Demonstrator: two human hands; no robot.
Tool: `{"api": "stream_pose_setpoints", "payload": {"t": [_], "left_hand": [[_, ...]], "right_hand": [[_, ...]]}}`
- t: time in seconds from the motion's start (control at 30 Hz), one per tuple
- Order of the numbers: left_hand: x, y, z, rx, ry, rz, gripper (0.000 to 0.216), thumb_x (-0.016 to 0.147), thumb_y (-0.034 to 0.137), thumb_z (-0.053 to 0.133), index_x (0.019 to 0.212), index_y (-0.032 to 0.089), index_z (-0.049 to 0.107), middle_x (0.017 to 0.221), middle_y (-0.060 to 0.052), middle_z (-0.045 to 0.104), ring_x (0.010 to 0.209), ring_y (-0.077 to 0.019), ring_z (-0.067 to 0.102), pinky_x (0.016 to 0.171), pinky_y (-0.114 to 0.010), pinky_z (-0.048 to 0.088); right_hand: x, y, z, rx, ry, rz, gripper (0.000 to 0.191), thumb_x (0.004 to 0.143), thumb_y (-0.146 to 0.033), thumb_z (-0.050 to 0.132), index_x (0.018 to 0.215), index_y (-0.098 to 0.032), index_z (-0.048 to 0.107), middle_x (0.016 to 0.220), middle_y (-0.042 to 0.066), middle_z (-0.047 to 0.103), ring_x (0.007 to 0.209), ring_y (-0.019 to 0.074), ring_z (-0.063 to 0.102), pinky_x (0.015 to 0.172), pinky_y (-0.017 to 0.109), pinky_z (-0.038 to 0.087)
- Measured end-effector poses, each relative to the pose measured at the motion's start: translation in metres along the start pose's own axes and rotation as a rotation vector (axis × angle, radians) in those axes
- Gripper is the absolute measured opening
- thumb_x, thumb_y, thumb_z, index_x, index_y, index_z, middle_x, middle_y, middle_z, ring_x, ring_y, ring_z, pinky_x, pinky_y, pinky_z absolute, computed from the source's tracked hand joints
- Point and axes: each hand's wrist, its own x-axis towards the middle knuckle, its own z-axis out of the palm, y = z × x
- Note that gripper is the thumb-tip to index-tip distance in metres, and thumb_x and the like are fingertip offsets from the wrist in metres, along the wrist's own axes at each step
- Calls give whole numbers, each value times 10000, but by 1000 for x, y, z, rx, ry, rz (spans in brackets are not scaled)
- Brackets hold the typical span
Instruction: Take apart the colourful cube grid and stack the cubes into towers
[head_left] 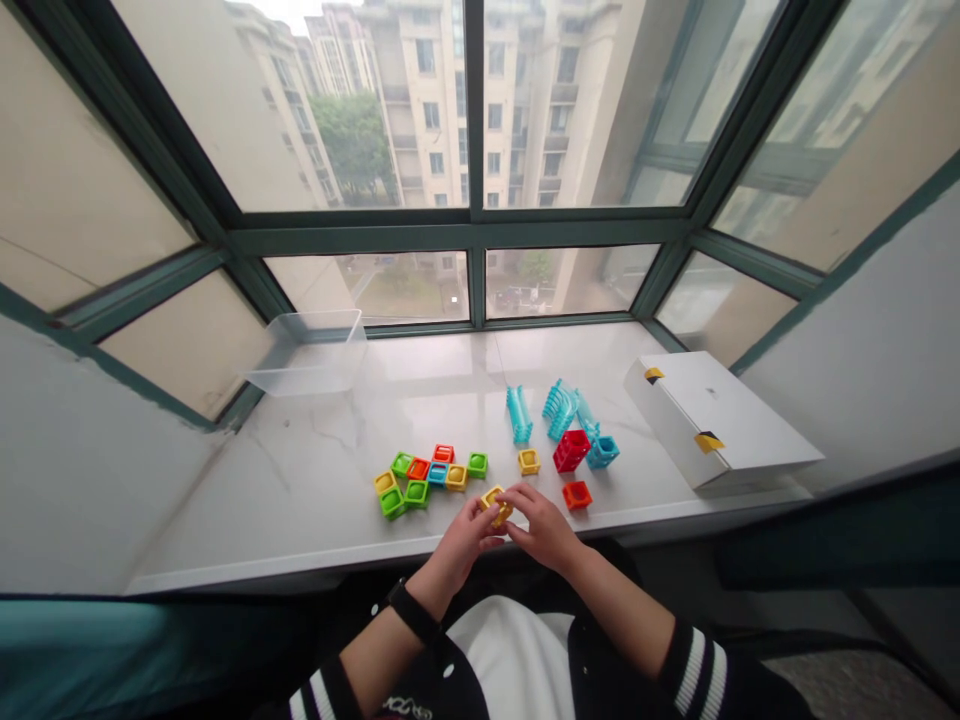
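Your left hand (465, 540) and right hand (544, 528) are curled closed, gripping a yellow square block (495, 503) between them at the near edge of the marble window ledge (292, 470). Just left of your hands sits a cluster of green, orange, red, blue and yellow hollow square blocks (424, 480). To the right, a second yellow block (529, 461) and an orange-red block (577, 495) lie near your right hand. Beyond them are a red cube (571, 450) and a blue cube (602, 452), beside ribbed teal spiral pieces (561, 408); another teal piece (518, 415) stands apart on the left. A clear plastic tub (304, 352) rests at the far left of the ledge, and a white cardboard box (712, 420) lies at the right. A black strap (411, 610) circles your left wrist.
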Motion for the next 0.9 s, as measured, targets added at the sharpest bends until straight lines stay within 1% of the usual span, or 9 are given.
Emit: {"api": "stream_pose_setpoints", "payload": {"t": [0.1,0.2,0.4,0.47,0.57,0.63,0.73,0.83,0.9], "left_hand": [[7,-4,-3,46,42,2,595,760,556,881,1155,194,623,1058,-92,728,782,-154,701,715,-284,548],[11,-3,-3,145,4,36,570,766,547,873,1138,186,636,1001,-76,730,716,-129,666,641,-244,505],[27,3,6,308,-137,128,607,774,563,856,1204,190,648,1001,-62,706,693,-128,643,590,-241,491],[36,4,11,351,-111,172,643,801,606,813,1260,191,635,1016,-68,701,712,-145,650,615,-267,516],[54,2,17,419,5,290,625,877,643,712,1296,186,633,1110,-108,703,798,-177,664,692,-304,546],[68,0,20,517,79,395,574,900,592,706,1302,187,636,1217,-132,687,856,-187,662,773,-325,560],[89,-5,25,721,142,501,595,870,415,781,1386,193,583,1387,-152,612,840,-165,659,860,-361,572],[109,-9,32,849,127,537,737,831,260,804,1495,200,490,1497,-170,541,757,-121,648,887,-378,582],[121,-10,36,877,111,553,776,821,206,792,1524,205,464,1518,-176,537,773,-130,665,901,-388,587]], "right_hand": [[-2,3,1,5,-12,21,531,862,-137,680,1353,-323,604,1242,65,664,1056,233,689,921,404,611],[-1,9,-4,4,-21,69,554,898,-173,664,1424,-303,551,1240,76,663,908,194,695,832,377,623],[1,19,-29,-60,-69,127,401,877,-216,738,1266,-258,651,1150,67,694,803,177,688,775,354,605],[0,23,-40,-100,-25,166,416,844,-200,763,1241,-252,651,1139,62,702,791,180,687,783,362,601],[-2,30,-56,-160,64,228,446,823,-168,752,1249,-246,645,1138,63,704,776,178,686,812,375,601],[-3,35,-64,-192,112,255,457,828,-155,729,1268,-240,641,1141,71,703,807,188,693,828,376,601],[-2,40,-73,-249,140,298,466,836,-126,690,1288,-225,637,1180,82,702,924,206,704,908,378,585],[4,41,-76,-306,112,344,477,845,-105,673,1309,-209,633,1233,92,697,1029,212,696,981,362,550],[10,39,-74,-331,88,367,474,862,-109,678,1323,-209,631,1262,98,692,1086,219,687,1002,346,532]]}}
